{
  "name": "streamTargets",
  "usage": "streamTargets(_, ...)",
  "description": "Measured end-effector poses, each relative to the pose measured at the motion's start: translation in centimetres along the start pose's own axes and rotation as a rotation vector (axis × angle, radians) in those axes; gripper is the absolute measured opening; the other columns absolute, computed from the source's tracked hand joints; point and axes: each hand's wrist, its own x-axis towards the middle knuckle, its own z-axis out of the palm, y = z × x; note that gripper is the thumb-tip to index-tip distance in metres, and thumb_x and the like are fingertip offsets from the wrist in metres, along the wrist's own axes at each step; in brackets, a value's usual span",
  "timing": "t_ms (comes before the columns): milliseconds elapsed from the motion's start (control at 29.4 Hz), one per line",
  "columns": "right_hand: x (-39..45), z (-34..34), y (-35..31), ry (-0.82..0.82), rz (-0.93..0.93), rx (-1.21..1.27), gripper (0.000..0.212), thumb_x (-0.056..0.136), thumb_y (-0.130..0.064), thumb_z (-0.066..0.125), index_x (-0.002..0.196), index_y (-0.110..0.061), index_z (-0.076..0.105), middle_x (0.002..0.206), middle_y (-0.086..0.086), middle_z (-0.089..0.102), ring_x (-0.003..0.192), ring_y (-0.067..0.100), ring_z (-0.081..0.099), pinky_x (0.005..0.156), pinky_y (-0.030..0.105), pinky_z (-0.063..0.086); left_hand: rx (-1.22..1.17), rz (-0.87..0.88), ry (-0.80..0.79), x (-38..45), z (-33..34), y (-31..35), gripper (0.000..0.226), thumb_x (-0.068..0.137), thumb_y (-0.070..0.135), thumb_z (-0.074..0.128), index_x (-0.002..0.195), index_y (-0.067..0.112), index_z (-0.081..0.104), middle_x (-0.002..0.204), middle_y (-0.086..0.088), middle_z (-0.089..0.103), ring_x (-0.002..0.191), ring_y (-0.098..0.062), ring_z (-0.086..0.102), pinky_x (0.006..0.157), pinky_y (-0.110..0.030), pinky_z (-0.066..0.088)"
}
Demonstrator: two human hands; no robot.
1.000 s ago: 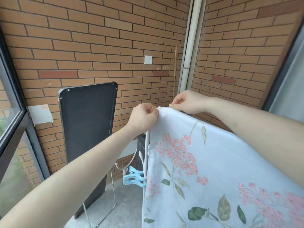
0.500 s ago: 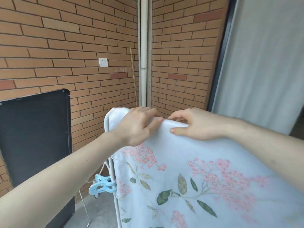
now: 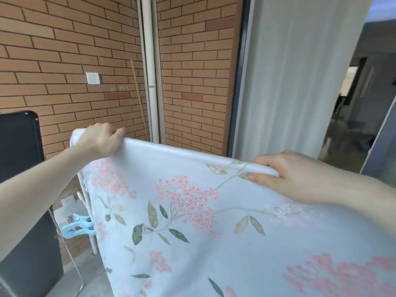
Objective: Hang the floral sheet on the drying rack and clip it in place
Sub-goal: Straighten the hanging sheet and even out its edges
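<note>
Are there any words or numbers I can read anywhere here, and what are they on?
None can be read.
Faint white scribbles on the brick wall, right of the wall switch: too small and blurred to read.
The floral sheet shows only flowers and leaves, no words.
The blue clip on the rack has no visible label.

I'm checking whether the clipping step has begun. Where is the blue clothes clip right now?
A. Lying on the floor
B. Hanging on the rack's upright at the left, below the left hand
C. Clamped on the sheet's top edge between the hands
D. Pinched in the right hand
B: the blue clip sits on the rack's white upright at the sheet's left edge, well below the left hand; both hands hold only the floral sheet.
</note>
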Motion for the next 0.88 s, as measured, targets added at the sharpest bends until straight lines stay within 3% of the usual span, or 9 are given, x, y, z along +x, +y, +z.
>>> streamTargets(170, -1.5, -0.2, 1.2, 0.022, -0.053, -0.059, 0.046, 0.096, -0.07, 0.038, 0.092, -0.029, 0.058, 0.076, -0.008, 0.062, 0.072, 0.013, 0.061, 0.069, 0.04, 0.054, -0.263, 0.345, -0.034, -7.9, 0.0, 15.3, 0.045, 0.105, 0.037, 0.043, 0.065, 0.017, 0.042, 0.059, 0.001, 0.049, 0.065, -0.029, 0.05, 0.059, -0.039, 0.037)
streamTargets(272, -2.5, -0.9, 1.1, 0.008, -0.101, -0.041, 0.029, 0.101, -0.059, 0.045, 0.097, -0.033, 0.058, 0.079, -0.011, 0.059, 0.067, 0.002, 0.052, 0.061, 0.035, 0.045, -0.251, 0.478, -0.05, -12.6, 0.7, 22.9, 0.047, 0.107, 0.04, 0.038, 0.065, 0.017, 0.04, 0.056, 0.0, 0.047, 0.062, -0.028, 0.048, 0.058, -0.04, 0.034)
streamTargets(340, -2.7, -0.9, 1.6, -0.008, -0.105, -0.043, 0.02, 0.102, -0.054, 0.047, 0.096, -0.036, 0.055, 0.078, -0.012, 0.057, 0.067, -0.002, 0.046, 0.059, 0.033, 0.039, -0.239, 0.463, 0.013, -13.0, 1.4, 24.0, 0.048, 0.105, 0.039, 0.034, 0.064, 0.015, 0.041, 0.055, -0.002, 0.047, 0.062, -0.031, 0.048, 0.061, -0.04, 0.021)
streamTargets(408, -3.7, -1.1, 2.8, -0.003, -0.099, -0.034, 0.022, 0.102, -0.053, 0.047, 0.09, -0.035, 0.053, 0.077, -0.011, 0.057, 0.07, 0.004, 0.053, 0.063, 0.034, 0.044, -0.213, 0.428, 0.072, -13.0, 1.8, 23.8, 0.048, 0.101, 0.037, 0.033, 0.061, 0.012, 0.04, 0.052, -0.004, 0.045, 0.059, -0.033, 0.045, 0.064, -0.036, 0.017)
streamTargets(510, -5.8, -1.4, 4.8, 0.014, -0.059, -0.098, 0.031, 0.1, -0.061, 0.04, 0.097, -0.034, 0.054, 0.083, -0.01, 0.058, 0.084, 0.02, 0.06, 0.073, 0.039, 0.052, -0.204, 0.381, 0.115, -12.7, 2.0, 22.7, 0.044, 0.097, 0.033, 0.034, 0.059, 0.011, 0.033, 0.05, -0.005, 0.037, 0.058, -0.033, 0.04, 0.06, -0.036, 0.019)
streamTargets(680, -9.3, -2.2, 8.0, 0.023, -0.009, -0.161, 0.039, 0.1, -0.065, 0.032, 0.095, -0.031, 0.049, 0.083, -0.009, 0.056, 0.084, 0.024, 0.058, 0.076, 0.041, 0.053, -0.265, 0.36, 0.119, -12.4, 2.4, 23.1, 0.038, 0.093, 0.027, 0.035, 0.059, 0.017, 0.023, 0.051, -0.001, 0.029, 0.057, -0.029, 0.033, 0.058, -0.022, 0.023)
streamTargets(816, -11.8, -3.1, 10.3, 0.007, -0.004, -0.164, 0.037, 0.101, -0.064, 0.031, 0.098, -0.032, 0.05, 0.084, -0.009, 0.056, 0.084, 0.024, 0.059, 0.077, 0.041, 0.053, -0.275, 0.31, 0.089, -13.4, 2.4, 25.2, 0.034, 0.091, 0.025, 0.034, 0.059, 0.02, 0.021, 0.052, 0.001, 0.027, 0.058, -0.024, 0.03, 0.06, -0.025, 0.025)
streamTargets(884, -13.5, -3.9, 11.9, 0.002, -0.003, -0.167, 0.036, 0.102, -0.062, 0.032, 0.098, -0.031, 0.049, 0.086, -0.007, 0.057, 0.084, 0.025, 0.059, 0.077, 0.041, 0.054, -0.242, 0.243, 0.065, -14.1, 1.9, 27.1, 0.034, 0.09, 0.023, 0.034, 0.059, 0.019, 0.023, 0.052, 0.0, 0.031, 0.061, -0.027, 0.033, 0.061, -0.033, 0.026)
